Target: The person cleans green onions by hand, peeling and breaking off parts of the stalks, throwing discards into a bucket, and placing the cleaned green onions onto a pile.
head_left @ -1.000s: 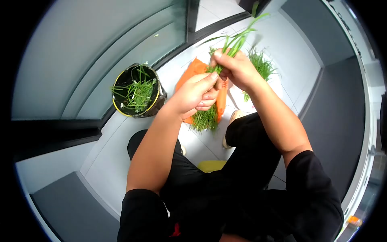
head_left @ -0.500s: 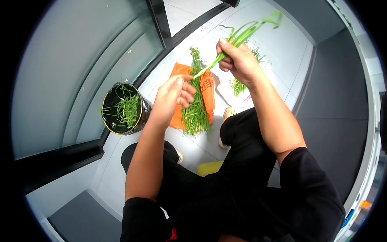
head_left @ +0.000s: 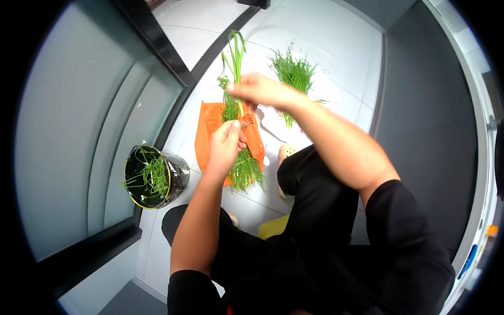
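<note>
Swung across from beside the orange bag to above it, the green stalks had come nearly upright in the view.
Clamped partway along them was the right hand; the left hand curled just below, thumb near their lower ends, though I could not tell whether it was pinching them. Cleaning those ends looked like the step in hand, and the next move seemed to call for a light left-hand pinch while the right held steady. Under the hands, a larger bunch lay along the bag, its middle hidden; another bunch lay partly behind the right arm. Blur smeared the right hand's fingertips, and the bottom of the bin, beneath its green scraps, was out of sight.
</note>
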`<action>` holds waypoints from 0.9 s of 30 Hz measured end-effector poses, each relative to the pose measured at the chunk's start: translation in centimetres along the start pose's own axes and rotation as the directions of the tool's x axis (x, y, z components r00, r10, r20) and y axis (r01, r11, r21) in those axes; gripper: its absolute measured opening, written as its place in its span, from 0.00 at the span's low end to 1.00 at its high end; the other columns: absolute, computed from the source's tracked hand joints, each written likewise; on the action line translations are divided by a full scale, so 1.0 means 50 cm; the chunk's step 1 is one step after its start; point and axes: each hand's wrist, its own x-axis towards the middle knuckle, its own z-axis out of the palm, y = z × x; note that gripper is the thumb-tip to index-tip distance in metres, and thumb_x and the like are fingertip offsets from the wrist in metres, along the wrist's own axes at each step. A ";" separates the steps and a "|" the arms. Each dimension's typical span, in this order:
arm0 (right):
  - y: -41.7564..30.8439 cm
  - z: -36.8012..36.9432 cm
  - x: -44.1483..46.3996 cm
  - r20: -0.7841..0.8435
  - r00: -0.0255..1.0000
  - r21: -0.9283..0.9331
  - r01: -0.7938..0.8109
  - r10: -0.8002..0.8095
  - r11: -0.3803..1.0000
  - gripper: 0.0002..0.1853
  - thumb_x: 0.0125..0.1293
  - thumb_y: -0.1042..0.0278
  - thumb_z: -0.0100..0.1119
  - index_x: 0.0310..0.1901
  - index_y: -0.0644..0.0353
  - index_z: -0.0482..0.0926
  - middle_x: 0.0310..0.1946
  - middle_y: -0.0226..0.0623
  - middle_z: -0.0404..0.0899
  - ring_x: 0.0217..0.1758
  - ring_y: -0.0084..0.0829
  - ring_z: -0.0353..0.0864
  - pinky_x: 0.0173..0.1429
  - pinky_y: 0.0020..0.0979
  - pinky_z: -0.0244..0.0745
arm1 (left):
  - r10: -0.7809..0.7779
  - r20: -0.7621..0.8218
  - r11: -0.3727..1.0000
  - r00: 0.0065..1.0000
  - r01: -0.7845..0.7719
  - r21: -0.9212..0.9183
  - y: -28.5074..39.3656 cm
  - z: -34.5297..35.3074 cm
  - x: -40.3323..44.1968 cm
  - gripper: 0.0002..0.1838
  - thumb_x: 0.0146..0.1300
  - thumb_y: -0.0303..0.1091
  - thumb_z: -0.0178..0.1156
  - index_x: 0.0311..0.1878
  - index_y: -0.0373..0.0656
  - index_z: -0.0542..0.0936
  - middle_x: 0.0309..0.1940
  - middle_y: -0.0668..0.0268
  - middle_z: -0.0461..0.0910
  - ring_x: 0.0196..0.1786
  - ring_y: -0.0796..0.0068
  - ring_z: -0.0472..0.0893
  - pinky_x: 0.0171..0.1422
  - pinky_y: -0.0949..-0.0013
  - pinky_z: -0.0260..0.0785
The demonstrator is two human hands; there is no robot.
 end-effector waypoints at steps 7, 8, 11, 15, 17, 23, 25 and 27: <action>0.078 -0.253 0.067 -0.305 0.952 0.173 0.051 0.005 0.984 0.17 0.64 0.50 0.52 0.28 0.57 0.71 0.15 0.22 0.60 0.17 0.17 0.57 0.24 0.21 0.59 | -0.042 0.255 0.920 0.966 -0.062 0.386 -0.092 0.036 -0.026 0.11 0.64 0.34 0.51 0.43 0.36 0.75 0.23 0.71 0.73 0.27 0.84 0.70 0.31 0.78 0.63; 0.109 -0.271 0.075 -0.338 0.941 0.187 0.044 0.022 0.981 0.17 0.64 0.51 0.51 0.28 0.57 0.70 0.14 0.22 0.59 0.16 0.17 0.56 0.24 0.21 0.58 | -0.120 0.274 0.874 0.954 -0.030 0.486 -0.102 0.034 -0.026 0.11 0.63 0.34 0.51 0.42 0.36 0.76 0.23 0.69 0.73 0.27 0.84 0.70 0.32 0.77 0.63; 0.307 -0.301 0.117 -0.350 0.925 0.257 -0.059 0.150 0.965 0.18 0.64 0.51 0.51 0.26 0.58 0.71 0.13 0.24 0.60 0.15 0.19 0.57 0.22 0.23 0.58 | -0.239 0.218 0.807 0.946 0.069 0.587 -0.201 0.013 -0.014 0.13 0.60 0.35 0.53 0.41 0.35 0.76 0.25 0.61 0.76 0.29 0.75 0.75 0.37 0.71 0.67; 0.640 -0.231 0.141 -0.384 0.803 0.201 -0.410 0.456 0.890 0.20 0.63 0.51 0.50 0.26 0.62 0.71 0.15 0.32 0.68 0.14 0.27 0.66 0.19 0.31 0.63 | -0.388 -0.048 0.599 0.920 0.292 0.746 -0.413 -0.079 0.000 0.15 0.59 0.39 0.52 0.41 0.38 0.77 0.34 0.54 0.79 0.39 0.59 0.78 0.45 0.62 0.68; 0.793 -0.201 0.136 -0.310 0.674 0.133 -0.668 0.671 0.733 0.20 0.62 0.52 0.52 0.34 0.67 0.74 0.19 0.39 0.74 0.18 0.32 0.73 0.23 0.34 0.73 | -0.449 -0.178 0.557 0.875 0.430 0.710 -0.506 -0.103 -0.008 0.15 0.58 0.40 0.50 0.41 0.41 0.78 0.37 0.53 0.79 0.43 0.54 0.78 0.47 0.59 0.68; 0.871 -0.161 0.089 -0.329 0.582 0.121 -0.756 0.744 0.644 0.23 0.56 0.50 0.58 0.36 0.67 0.76 0.28 0.45 0.78 0.28 0.39 0.78 0.31 0.38 0.75 | -0.448 -0.482 0.450 0.753 0.656 0.606 -0.576 -0.137 -0.035 0.14 0.54 0.37 0.50 0.39 0.41 0.78 0.37 0.52 0.79 0.42 0.52 0.78 0.46 0.58 0.69; 0.832 -0.170 0.078 -0.489 0.718 -0.431 -0.692 0.495 0.578 0.25 0.55 0.47 0.57 0.37 0.68 0.77 0.32 0.51 0.79 0.35 0.44 0.80 0.41 0.39 0.74 | -0.393 -0.666 0.366 0.634 0.772 0.519 -0.549 -0.127 -0.037 0.14 0.52 0.36 0.50 0.39 0.42 0.78 0.36 0.52 0.79 0.42 0.52 0.78 0.46 0.57 0.69; 0.798 -0.167 0.065 -0.554 0.719 -0.413 -0.675 0.419 0.612 0.25 0.55 0.48 0.56 0.38 0.67 0.77 0.34 0.52 0.79 0.38 0.45 0.79 0.44 0.38 0.73 | -0.432 -0.670 0.314 0.603 0.797 0.516 -0.540 -0.115 -0.050 0.14 0.52 0.36 0.50 0.40 0.42 0.77 0.36 0.52 0.79 0.42 0.52 0.78 0.46 0.57 0.69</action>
